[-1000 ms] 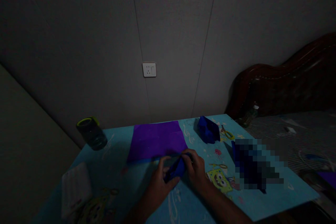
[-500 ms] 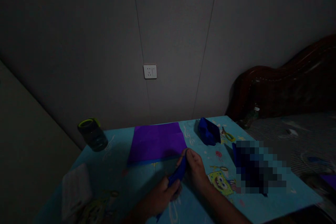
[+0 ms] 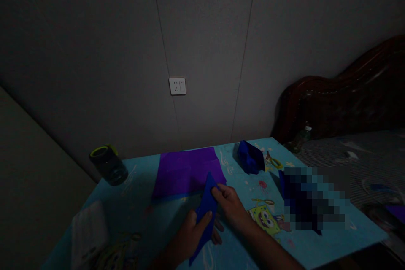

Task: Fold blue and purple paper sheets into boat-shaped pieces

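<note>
Blue paper [image 3: 205, 213], folded into a long, narrow strip with pointed ends, is held between both hands above the table [image 3: 142, 206].

**Change.** One second ago the paper is a compact, bunched piece held low between the hands. It now shows at full length and stands on a slant. The upper tip rises past the right hand's fingers and overlaps the near edge of the purple sheet [image 3: 183, 168]. The lower tip points back past the left wrist. Judgement: the fold in hand has moved from pressing to opening out or inspecting the piece.

**Hands.**
- Left hand [image 3: 186, 236]: closed on the middle of the strip, with the thumb on top and the fingers beneath.
- Right hand [image 3: 232, 206]: fingertips pinch the upper end. The other fingers are curled.

**Materials and shapes.**
- Blue paper: thin and matte, with a sharp crease along its length. The light is too dim to show finer folds.
- Purple sheet: flat and rectangular, lying just beyond the hands.
- Folded blue figure [image 3: 251, 157]: boxy, beyond the right hand.
- Dark jar [image 3: 107, 164]: cylindrical, with a yellow-green rim, far beyond the left hand.
- White ribbed object [image 3: 88, 232]: soft-looking, lying left of the left hand.
- Table cover: smooth and turquoise, with a cartoon print.
</note>
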`<state>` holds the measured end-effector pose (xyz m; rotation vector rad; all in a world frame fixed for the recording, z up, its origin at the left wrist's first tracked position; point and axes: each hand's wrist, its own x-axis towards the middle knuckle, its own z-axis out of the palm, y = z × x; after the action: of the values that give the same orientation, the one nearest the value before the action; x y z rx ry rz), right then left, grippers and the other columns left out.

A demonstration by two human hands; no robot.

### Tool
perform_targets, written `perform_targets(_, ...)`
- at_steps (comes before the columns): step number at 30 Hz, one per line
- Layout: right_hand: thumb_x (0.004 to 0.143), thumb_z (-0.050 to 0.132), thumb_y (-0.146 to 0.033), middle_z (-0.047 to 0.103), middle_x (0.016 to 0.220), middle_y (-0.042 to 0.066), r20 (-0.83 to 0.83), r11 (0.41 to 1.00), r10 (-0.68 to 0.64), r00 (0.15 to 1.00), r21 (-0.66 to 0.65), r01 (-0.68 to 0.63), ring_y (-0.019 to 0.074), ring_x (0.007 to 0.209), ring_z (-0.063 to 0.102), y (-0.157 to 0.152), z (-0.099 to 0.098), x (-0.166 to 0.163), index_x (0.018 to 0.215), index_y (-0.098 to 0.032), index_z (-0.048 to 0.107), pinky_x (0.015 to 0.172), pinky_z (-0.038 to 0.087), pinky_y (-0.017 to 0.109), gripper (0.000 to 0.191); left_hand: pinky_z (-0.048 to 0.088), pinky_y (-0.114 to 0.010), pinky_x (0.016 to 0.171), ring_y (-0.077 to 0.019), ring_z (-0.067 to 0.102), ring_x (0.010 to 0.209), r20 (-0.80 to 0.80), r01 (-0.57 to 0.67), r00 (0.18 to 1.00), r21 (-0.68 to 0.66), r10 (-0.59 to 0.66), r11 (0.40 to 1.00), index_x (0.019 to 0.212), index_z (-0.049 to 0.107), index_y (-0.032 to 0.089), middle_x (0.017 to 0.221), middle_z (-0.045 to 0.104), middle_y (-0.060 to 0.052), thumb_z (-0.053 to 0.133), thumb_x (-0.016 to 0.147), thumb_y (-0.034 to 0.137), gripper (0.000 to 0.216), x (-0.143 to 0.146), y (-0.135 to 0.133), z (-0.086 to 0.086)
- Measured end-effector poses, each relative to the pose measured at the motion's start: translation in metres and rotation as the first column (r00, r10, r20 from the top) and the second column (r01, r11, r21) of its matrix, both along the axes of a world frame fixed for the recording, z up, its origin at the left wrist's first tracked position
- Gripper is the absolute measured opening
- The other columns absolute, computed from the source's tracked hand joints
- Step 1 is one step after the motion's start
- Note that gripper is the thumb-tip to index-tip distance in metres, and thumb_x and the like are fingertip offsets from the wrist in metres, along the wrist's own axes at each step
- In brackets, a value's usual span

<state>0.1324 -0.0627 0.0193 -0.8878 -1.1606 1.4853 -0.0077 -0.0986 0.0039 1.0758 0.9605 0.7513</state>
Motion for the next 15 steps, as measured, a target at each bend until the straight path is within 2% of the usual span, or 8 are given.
perform_targets(2,0.083,0.06,-0.065,0.052,0.045,-0.006,0.039,1.0,0.0,0.999,0.005,0.0,0.0072,0.031,0.042,-0.003,-0.003,-0.002,0.071,-0.017,0.057,0.031,0.029,0.017,0.049,0.055,-0.035,0.059,-0.0217,0.07,0.055,-0.021,-0.014,1.0,-0.001,0.014,1.0,0.082,0.059,0.016,0.059,0.071,-0.007,0.058,0.08,0.065,0.049,0.0,0.001,0.004)
perform_targets(5,0.083,0.058,-0.066,0.053,0.045,-0.006,0.041,0.996,-0.088,0.995,-0.023,0.089,0.0073,0.029,0.041,-0.005,-0.004,-0.003,0.072,-0.018,0.056,0.029,0.026,0.018,0.049,0.055,-0.035,0.059,-0.0222,0.07,0.055,-0.011,-0.024,1.0,-0.029,0.024,0.999,0.082,0.06,0.016,0.059,0.073,-0.007,0.061,0.078,0.065,0.05,0.0,0.002,0.004)
perform_targets(8,0.08,0.063,-0.065,0.057,0.049,-0.005,0.01,0.974,-0.226,0.974,-0.028,0.226,0.0089,0.034,0.046,0.002,-0.002,0.0,0.072,-0.018,0.057,0.032,0.032,0.019,0.048,0.056,-0.034,0.065,-0.0219,0.073,0.063,0.085,-0.008,0.996,-0.081,0.015,0.997,0.092,0.061,0.015,0.073,0.076,-0.009,0.065,0.076,0.063,0.051,-0.001,0.003,-0.002)
perform_targets(10,0.079,0.065,-0.065,0.059,0.052,-0.004,-0.015,0.961,-0.277,0.961,-0.014,0.277,0.0105,0.041,0.051,0.008,-0.003,0.003,0.073,-0.017,0.058,0.039,0.04,0.02,0.048,0.054,-0.031,0.06,-0.019,0.071,0.059,0.11,0.041,0.993,-0.098,-0.03,0.994,0.098,0.06,0.014,0.081,0.077,-0.01,0.063,0.077,0.064,0.054,-0.003,0.002,-0.006)
perform_targets(12,0.078,0.065,-0.065,0.059,0.053,-0.004,-0.028,0.974,-0.228,0.973,-0.006,0.228,0.0108,0.042,0.052,0.011,-0.006,0.004,0.074,-0.017,0.06,0.043,0.043,0.021,0.049,0.048,-0.027,0.049,-0.0139,0.065,0.048,0.072,0.061,0.996,-0.078,-0.055,0.995,0.098,0.06,0.014,0.083,0.076,-0.01,0.058,0.079,0.068,0.057,-0.006,0.002,-0.009)
perform_targets(15,0.081,0.06,-0.068,0.056,0.049,-0.005,0.0,0.999,-0.028,1.0,-0.018,0.028,0.0094,0.035,0.047,0.009,-0.014,0.0,0.073,-0.017,0.06,0.037,0.038,0.021,0.051,0.039,-0.024,0.04,-0.0102,0.057,0.039,0.009,0.011,1.0,0.0,-0.011,1.0,0.091,0.059,0.015,0.08,0.075,-0.01,0.052,0.08,0.071,0.058,-0.007,0.002,-0.01)
